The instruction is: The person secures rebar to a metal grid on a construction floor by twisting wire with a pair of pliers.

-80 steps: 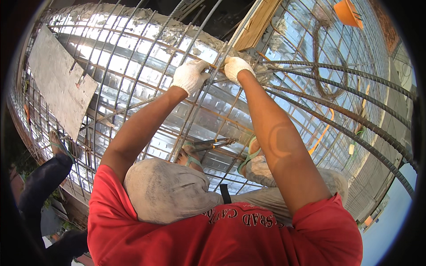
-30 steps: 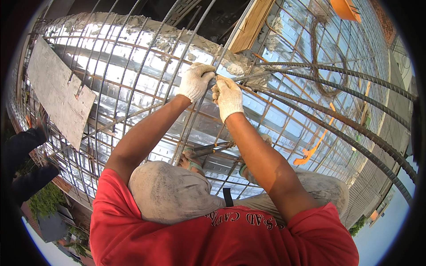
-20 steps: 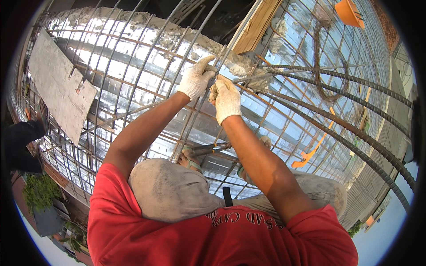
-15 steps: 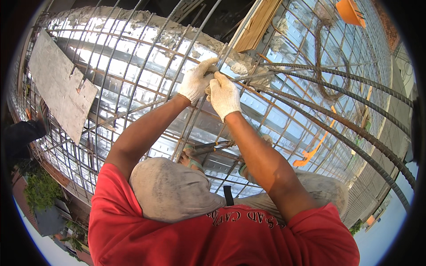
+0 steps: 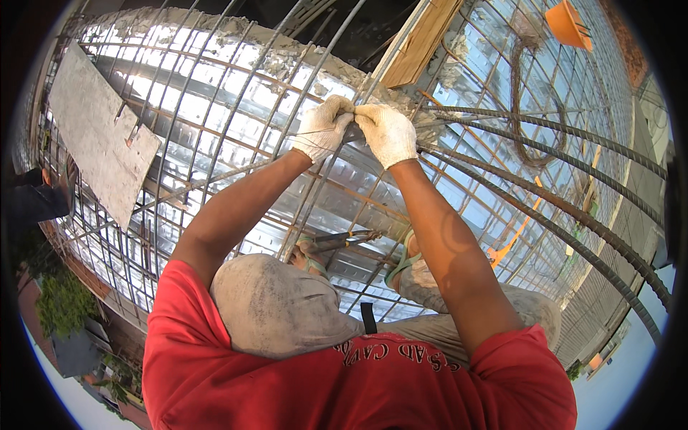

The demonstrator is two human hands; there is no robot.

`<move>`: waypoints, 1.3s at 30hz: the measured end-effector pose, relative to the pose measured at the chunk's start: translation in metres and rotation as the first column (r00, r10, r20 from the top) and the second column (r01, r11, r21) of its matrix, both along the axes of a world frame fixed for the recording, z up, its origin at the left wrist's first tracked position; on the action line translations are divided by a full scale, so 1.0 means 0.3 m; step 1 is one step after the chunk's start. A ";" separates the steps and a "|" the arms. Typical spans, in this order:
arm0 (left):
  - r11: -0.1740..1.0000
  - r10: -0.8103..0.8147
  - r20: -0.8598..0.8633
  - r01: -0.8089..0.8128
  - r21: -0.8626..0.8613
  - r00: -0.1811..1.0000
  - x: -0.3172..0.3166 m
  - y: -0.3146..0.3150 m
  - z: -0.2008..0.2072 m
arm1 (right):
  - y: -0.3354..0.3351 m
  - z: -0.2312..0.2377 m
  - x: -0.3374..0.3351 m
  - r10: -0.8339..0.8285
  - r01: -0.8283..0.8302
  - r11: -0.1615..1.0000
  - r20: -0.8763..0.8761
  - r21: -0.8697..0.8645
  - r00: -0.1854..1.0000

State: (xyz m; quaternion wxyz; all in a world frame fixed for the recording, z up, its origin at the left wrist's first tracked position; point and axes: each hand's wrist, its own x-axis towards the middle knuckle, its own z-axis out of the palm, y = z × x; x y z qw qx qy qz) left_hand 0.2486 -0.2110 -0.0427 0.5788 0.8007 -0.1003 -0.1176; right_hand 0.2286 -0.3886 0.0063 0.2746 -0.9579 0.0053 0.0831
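Note:
Both my hands wear white work gloves and meet over a crossing of the steel bars. My left hand (image 5: 324,127) is closed in a pinch, and a thin tie wire (image 5: 309,133) runs across its glove. Right beside it, my right hand (image 5: 388,135) is bent inward with its fingers closed at the same spot, its fingertips partly hidden. Beneath them spreads the rebar mesh (image 5: 315,188), laid over shiny metal decking (image 5: 265,208). A long-handled cutter (image 5: 344,239) with dark handles rests near my feet, below my hands.
Thick ribbed bars (image 5: 566,204) curve out to the right. A coil of thin wire (image 5: 517,107), an orange tool (image 5: 510,247) and an orange container-like object (image 5: 567,25) lie on the right side. At left is a grey board (image 5: 104,136); timber (image 5: 416,46) juts in at the top.
My right hand has shifted right and turned, its back now facing up and its fingers pointing left. The left hand has moved slightly right, and a wire now shows across it.

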 end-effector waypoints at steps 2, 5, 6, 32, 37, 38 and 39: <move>0.997 0.014 -0.022 -0.016 -0.075 1.000 0.012 0.006 -0.038 | 0.003 -0.011 0.000 0.008 -0.008 1.000 0.035 -0.007 0.999; 0.999 -0.037 -0.080 0.035 -0.025 0.996 0.050 0.020 -0.082 | 0.017 -0.056 -0.031 -0.033 0.034 0.999 0.099 -0.003 0.994; 0.994 -0.104 -0.068 0.107 0.036 0.992 0.071 0.017 -0.069 | 0.032 -0.067 -0.062 -0.089 0.088 0.996 0.099 0.019 0.991; 0.846 -0.236 0.205 0.097 0.525 0.950 0.013 -0.028 0.081 | 0.118 0.050 -0.621 0.620 -0.737 0.674 -0.588 0.060 0.519; 0.753 -0.326 0.074 0.211 0.623 0.942 0.048 -0.028 0.136 | 0.118 0.052 -0.550 0.791 -0.881 0.464 -0.403 -0.096 0.461; 0.725 -0.349 0.047 0.238 0.647 0.936 0.057 -0.033 0.143 | 0.111 0.052 -0.545 0.796 -0.886 0.459 -0.413 -0.067 0.443; 0.684 -0.393 0.052 0.254 0.684 0.918 0.066 -0.040 0.139 | 0.099 0.049 -0.549 0.804 -0.888 0.458 -0.411 -0.035 0.431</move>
